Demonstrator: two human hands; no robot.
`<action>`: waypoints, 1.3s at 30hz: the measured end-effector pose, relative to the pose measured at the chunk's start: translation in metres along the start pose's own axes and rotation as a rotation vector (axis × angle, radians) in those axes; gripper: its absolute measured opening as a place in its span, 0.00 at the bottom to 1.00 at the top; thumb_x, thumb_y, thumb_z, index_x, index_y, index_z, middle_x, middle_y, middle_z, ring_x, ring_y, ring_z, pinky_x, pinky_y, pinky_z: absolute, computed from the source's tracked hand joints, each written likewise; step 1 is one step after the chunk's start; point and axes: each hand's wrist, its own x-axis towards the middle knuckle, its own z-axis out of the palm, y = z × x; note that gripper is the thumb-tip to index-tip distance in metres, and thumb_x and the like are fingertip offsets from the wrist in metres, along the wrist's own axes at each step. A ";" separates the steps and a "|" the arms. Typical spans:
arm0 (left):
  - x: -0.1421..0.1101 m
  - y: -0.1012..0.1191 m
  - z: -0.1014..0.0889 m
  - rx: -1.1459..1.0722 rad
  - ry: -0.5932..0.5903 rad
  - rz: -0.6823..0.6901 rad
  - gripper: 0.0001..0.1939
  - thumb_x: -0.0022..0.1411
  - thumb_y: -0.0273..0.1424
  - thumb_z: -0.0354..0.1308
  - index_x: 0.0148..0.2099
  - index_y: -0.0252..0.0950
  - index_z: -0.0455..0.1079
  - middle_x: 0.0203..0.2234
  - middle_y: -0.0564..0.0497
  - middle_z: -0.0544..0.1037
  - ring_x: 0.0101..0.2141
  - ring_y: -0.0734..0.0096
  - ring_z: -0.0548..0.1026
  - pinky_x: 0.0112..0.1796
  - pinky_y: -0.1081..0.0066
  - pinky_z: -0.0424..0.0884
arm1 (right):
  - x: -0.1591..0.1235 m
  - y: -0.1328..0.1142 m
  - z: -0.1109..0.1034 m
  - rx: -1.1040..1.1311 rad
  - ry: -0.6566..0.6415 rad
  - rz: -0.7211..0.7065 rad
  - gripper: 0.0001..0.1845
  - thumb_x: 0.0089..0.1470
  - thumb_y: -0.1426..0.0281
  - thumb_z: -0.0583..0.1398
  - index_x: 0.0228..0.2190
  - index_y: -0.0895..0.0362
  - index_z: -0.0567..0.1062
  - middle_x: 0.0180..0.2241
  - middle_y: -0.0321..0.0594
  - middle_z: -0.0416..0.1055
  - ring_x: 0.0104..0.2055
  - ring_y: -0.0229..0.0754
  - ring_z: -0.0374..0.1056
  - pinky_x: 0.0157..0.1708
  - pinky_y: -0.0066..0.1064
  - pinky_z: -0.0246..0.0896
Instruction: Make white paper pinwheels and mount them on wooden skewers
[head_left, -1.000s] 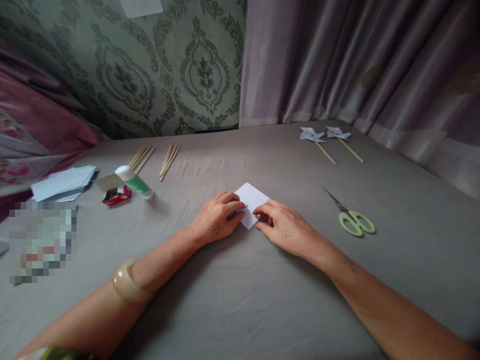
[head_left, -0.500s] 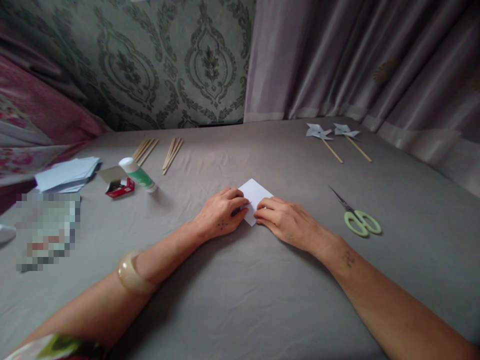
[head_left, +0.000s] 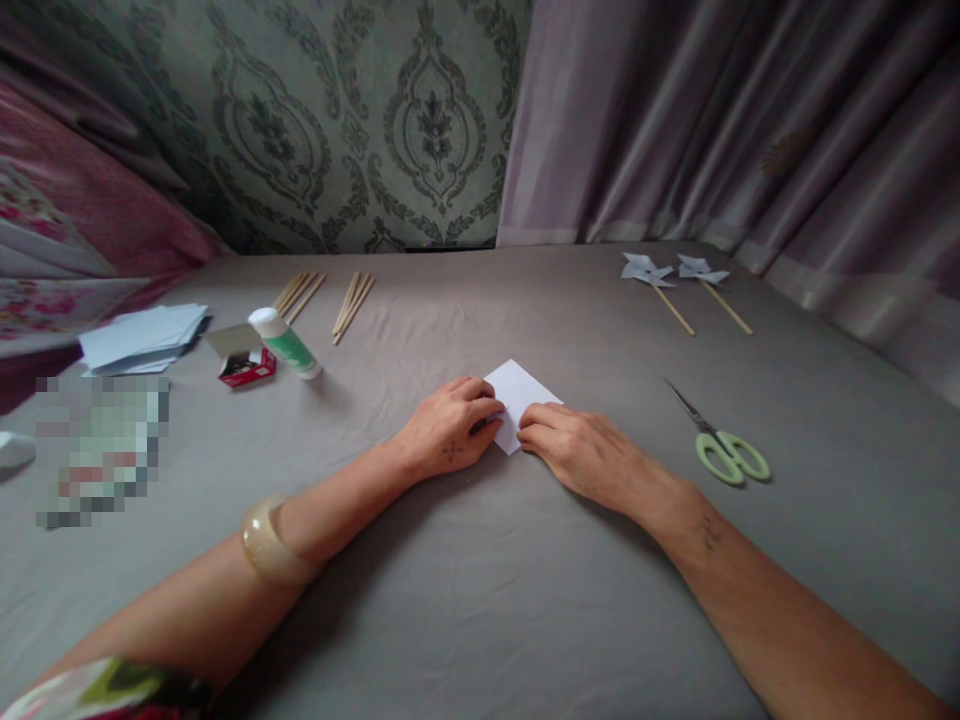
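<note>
A small white sheet of paper lies cornerwise on the grey cloth, between my two hands. My left hand has its thumb and fingers closed at the paper's left edge. My right hand grips the right edge, its bent fingers pressed onto the sheet. Both hands rest low on the surface, and the paper's side corners are partly hidden under the fingers. To the right of my right hand lies a pair of scissors with light green handles, its blades pointing away to the left.
At the left are a glue stick, an open red box and a stack of white paper. Two bundles of wooden sticks lie behind. Two paper pinwheels on sticks lie far right. A blurred item is near left.
The whole view has shifted slightly, so things sit a little further right. My right fingers have moved slightly along the paper's edge, uncovering a bit more of the sheet.
</note>
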 end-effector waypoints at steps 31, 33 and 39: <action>0.001 0.003 -0.002 0.018 -0.031 -0.022 0.13 0.63 0.38 0.52 0.43 0.39 0.76 0.37 0.46 0.74 0.37 0.65 0.71 0.40 0.66 0.68 | 0.012 -0.002 0.012 0.425 0.205 0.400 0.07 0.50 0.75 0.55 0.25 0.58 0.73 0.27 0.38 0.71 0.28 0.37 0.64 0.31 0.29 0.57; 0.001 0.003 -0.002 0.022 -0.032 -0.019 0.14 0.64 0.38 0.51 0.41 0.39 0.76 0.37 0.46 0.74 0.37 0.66 0.71 0.40 0.66 0.68 | 0.010 -0.005 0.010 0.360 0.179 0.358 0.07 0.49 0.77 0.54 0.26 0.57 0.72 0.29 0.39 0.71 0.30 0.37 0.64 0.31 0.29 0.57; 0.001 0.004 -0.002 0.019 -0.032 -0.014 0.14 0.64 0.38 0.50 0.40 0.38 0.76 0.36 0.45 0.74 0.36 0.67 0.71 0.39 0.66 0.68 | 0.005 -0.008 0.004 0.316 0.109 0.303 0.05 0.50 0.75 0.57 0.32 0.56 0.72 0.34 0.40 0.71 0.33 0.38 0.66 0.34 0.29 0.58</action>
